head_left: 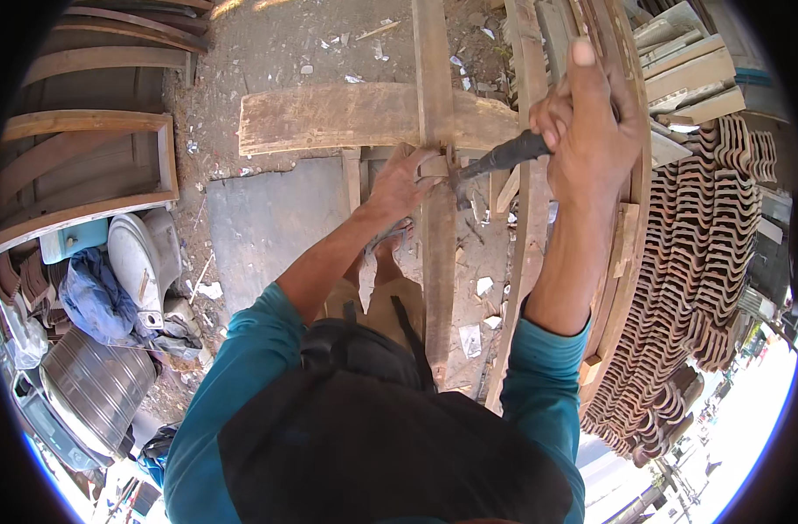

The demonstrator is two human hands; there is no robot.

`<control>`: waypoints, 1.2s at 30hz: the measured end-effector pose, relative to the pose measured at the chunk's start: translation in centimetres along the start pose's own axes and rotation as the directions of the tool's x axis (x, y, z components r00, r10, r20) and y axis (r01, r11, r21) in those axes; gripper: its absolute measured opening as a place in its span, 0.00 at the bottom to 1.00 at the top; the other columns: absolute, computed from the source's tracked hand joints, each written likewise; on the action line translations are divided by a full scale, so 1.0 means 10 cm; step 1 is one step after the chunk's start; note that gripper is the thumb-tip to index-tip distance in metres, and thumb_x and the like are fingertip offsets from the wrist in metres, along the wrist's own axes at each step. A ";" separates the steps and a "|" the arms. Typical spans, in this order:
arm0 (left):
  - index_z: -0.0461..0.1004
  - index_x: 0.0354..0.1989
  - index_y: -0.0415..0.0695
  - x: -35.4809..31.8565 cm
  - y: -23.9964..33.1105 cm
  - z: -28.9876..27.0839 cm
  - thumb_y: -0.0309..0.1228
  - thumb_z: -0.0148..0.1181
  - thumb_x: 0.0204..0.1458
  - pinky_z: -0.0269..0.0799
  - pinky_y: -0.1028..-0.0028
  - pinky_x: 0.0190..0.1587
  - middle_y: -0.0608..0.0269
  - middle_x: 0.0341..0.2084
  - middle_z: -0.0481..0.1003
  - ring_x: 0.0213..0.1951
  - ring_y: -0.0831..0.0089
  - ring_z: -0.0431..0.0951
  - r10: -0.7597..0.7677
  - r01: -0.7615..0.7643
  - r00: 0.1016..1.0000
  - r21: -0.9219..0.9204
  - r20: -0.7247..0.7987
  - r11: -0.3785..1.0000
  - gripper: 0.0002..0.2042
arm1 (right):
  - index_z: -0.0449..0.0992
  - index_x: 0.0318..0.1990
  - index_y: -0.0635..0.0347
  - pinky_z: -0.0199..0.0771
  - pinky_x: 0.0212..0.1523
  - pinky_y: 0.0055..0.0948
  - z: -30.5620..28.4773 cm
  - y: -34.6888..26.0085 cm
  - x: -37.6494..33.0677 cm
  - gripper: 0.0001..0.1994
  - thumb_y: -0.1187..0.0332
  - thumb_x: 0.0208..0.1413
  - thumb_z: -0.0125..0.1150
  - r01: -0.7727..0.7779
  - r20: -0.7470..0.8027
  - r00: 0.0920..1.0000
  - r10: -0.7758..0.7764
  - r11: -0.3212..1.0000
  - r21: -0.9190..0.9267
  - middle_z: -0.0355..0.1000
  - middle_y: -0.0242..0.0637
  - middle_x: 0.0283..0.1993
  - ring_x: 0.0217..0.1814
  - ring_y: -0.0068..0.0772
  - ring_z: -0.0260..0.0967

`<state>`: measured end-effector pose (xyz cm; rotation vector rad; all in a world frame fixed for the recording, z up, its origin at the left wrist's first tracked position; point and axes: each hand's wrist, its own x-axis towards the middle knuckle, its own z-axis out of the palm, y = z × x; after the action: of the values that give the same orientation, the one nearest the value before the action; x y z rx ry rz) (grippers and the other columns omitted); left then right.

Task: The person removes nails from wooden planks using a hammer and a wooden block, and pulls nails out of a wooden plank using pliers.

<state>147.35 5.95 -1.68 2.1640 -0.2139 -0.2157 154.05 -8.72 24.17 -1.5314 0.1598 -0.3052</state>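
A long wooden beam runs away from me, with a curved wide plank lying crosswise near its far part. My left hand is at the beam just on the near side of the plank, its fingers bent together over the beam's left edge and top. What they pinch is too small to make out. My right hand is wrapped round the black handle of a hammer, thumb stretched along the grip. The hammer's head end is low beside the beam's right edge, close to my left fingertips, and partly blurred.
Another long beam lies parallel on the right, beside more timber. Stacked clay roof tiles stand beyond it. To the left are a grey sheet, curved wooden frames and a white toilet. Debris litters the ground.
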 end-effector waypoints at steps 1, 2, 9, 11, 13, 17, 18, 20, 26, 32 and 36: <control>0.70 0.60 0.48 0.01 0.02 -0.01 0.34 0.68 0.52 0.71 0.58 0.55 0.48 0.47 0.70 0.52 0.49 0.72 0.010 -0.010 1.000 0.014 0.000 1.000 0.26 | 0.65 0.23 0.58 0.59 0.20 0.26 0.08 0.01 0.18 0.22 0.56 0.60 0.68 -0.032 0.031 0.999 0.033 0.999 -0.023 0.55 0.27 0.14 0.14 0.20 0.51; 0.69 0.60 0.49 0.02 0.03 -0.01 0.33 0.69 0.52 0.72 0.58 0.54 0.48 0.46 0.70 0.51 0.49 0.73 0.023 -0.023 1.000 0.028 0.000 0.999 0.26 | 0.65 0.23 0.58 0.59 0.20 0.26 0.15 0.06 0.35 0.22 0.55 0.60 0.68 -0.061 0.060 0.996 0.064 0.997 -0.046 0.56 0.27 0.15 0.15 0.19 0.52; 0.70 0.60 0.47 0.02 0.05 -0.01 0.32 0.68 0.53 0.70 0.57 0.56 0.49 0.47 0.69 0.52 0.49 0.71 0.044 -0.044 0.999 0.035 -0.005 0.998 0.25 | 0.73 0.30 0.58 0.57 0.13 0.26 0.47 0.62 1.41 0.16 0.56 0.64 0.63 -0.148 0.062 0.986 0.154 0.985 -0.087 0.59 0.24 0.15 0.12 0.20 0.55; 0.69 0.59 0.46 0.00 0.08 -0.04 0.33 0.68 0.53 0.71 0.58 0.54 0.49 0.46 0.69 0.51 0.49 0.72 0.021 -0.022 0.999 0.055 0.029 0.998 0.25 | 0.74 0.31 0.58 0.56 0.13 0.25 0.51 0.66 1.54 0.16 0.56 0.64 0.61 -0.162 0.072 0.983 0.167 0.984 -0.067 0.59 0.24 0.15 0.12 0.19 0.55; 0.69 0.59 0.47 0.02 0.00 0.02 0.34 0.68 0.53 0.71 0.57 0.54 0.49 0.46 0.70 0.51 0.48 0.73 0.070 -0.069 0.997 0.064 -0.012 0.996 0.25 | 0.74 0.31 0.58 0.55 0.13 0.24 0.49 0.67 1.56 0.16 0.56 0.65 0.60 -0.182 0.077 0.980 0.186 0.982 -0.050 0.59 0.24 0.15 0.12 0.19 0.55; 0.69 0.59 0.49 0.00 0.05 -0.04 0.36 0.67 0.54 0.73 0.57 0.53 0.50 0.45 0.71 0.50 0.47 0.74 0.034 -0.033 0.999 0.114 -0.012 0.993 0.24 | 0.72 0.27 0.56 0.56 0.15 0.25 0.40 0.34 0.98 0.18 0.54 0.65 0.61 -0.069 -0.225 0.974 0.028 0.982 -0.175 0.60 0.24 0.16 0.14 0.20 0.56; 0.69 0.59 0.49 0.00 0.05 -0.04 0.36 0.67 0.54 0.73 0.57 0.53 0.50 0.45 0.71 0.50 0.47 0.74 0.033 -0.031 0.999 0.117 -0.015 0.993 0.24 | 0.72 0.27 0.56 0.56 0.15 0.25 0.39 0.28 0.86 0.18 0.54 0.65 0.61 -0.068 -0.223 0.974 0.028 0.983 -0.173 0.60 0.24 0.16 0.14 0.20 0.56; 0.69 0.60 0.51 0.00 0.07 -0.01 0.38 0.67 0.55 0.73 0.56 0.53 0.50 0.46 0.72 0.51 0.46 0.74 0.024 -0.025 1.000 0.133 0.009 0.991 0.24 | 0.72 0.26 0.55 0.53 0.14 0.25 0.39 0.21 0.65 0.18 0.54 0.64 0.63 0.014 -0.273 0.960 -0.061 0.985 -0.173 0.58 0.23 0.16 0.13 0.20 0.54; 0.70 0.62 0.53 0.04 0.11 -0.03 0.41 0.66 0.55 0.70 0.56 0.58 0.53 0.49 0.74 0.56 0.50 0.73 -0.033 0.028 0.999 0.227 0.021 0.973 0.25 | 0.67 0.22 0.64 0.61 0.27 0.30 0.36 0.14 0.38 0.24 0.56 0.63 0.64 0.146 -0.167 0.967 -0.192 0.956 -0.254 0.61 0.28 0.18 0.25 0.20 0.58; 0.70 0.62 0.51 0.03 0.08 -0.02 0.43 0.67 0.54 0.68 0.56 0.61 0.54 0.51 0.75 0.60 0.53 0.70 0.011 -0.038 0.997 0.331 0.082 0.943 0.27 | 0.58 0.24 0.58 0.58 0.19 0.30 -0.09 0.28 -1.27 0.16 0.72 0.65 0.51 0.568 -0.076 0.821 -0.566 0.823 0.015 0.59 0.33 0.15 0.15 0.22 0.53; 0.69 0.63 0.51 0.01 0.17 -0.12 0.40 0.68 0.52 0.68 0.55 0.61 0.53 0.52 0.73 0.59 0.51 0.70 -0.005 -0.026 0.997 0.399 0.078 0.917 0.29 | 0.61 0.23 0.58 0.65 0.22 0.34 -0.44 0.43 -1.72 0.16 0.68 0.64 0.54 0.554 -0.110 0.832 -0.544 0.826 0.101 0.60 0.33 0.14 0.15 0.27 0.57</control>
<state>147.60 5.95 0.42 2.5629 -0.3385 -0.2688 136.79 -7.85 18.16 -1.4113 -0.2499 -0.8218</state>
